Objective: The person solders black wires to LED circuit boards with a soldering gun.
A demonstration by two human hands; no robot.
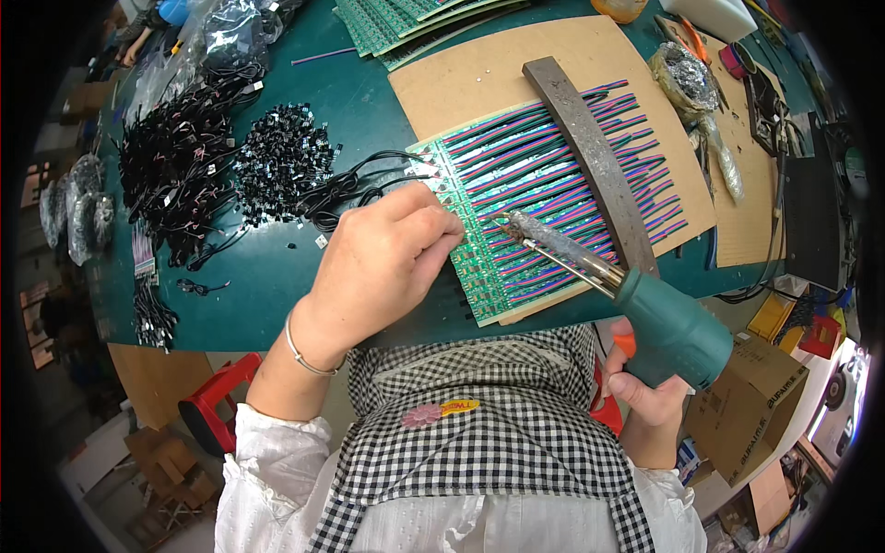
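My right hand [650, 396] grips a green soldering gun [673, 327] with an orange trigger. Its tip lies over the wires, close to the fingers of my left hand [383, 253]. Those left fingers are pinched together at the left edge of a green circuit board panel [481, 276]; what they hold is hidden. Rows of striped wires [502, 129] run rightward from the panel, with a dark metal bar [590, 152] lying across them. Several black cables [369, 166] reach the panel's upper left part from beside my left hand.
Brown cardboard [442, 83] lies under the panel. To the left are a small-parts heap [286, 157] and tangled black USB cables [180, 157]. More circuit boards [387, 28] are stacked at the back. A foil-wrapped object [684, 78] stands far right. A red stool [217, 396] is below the table.
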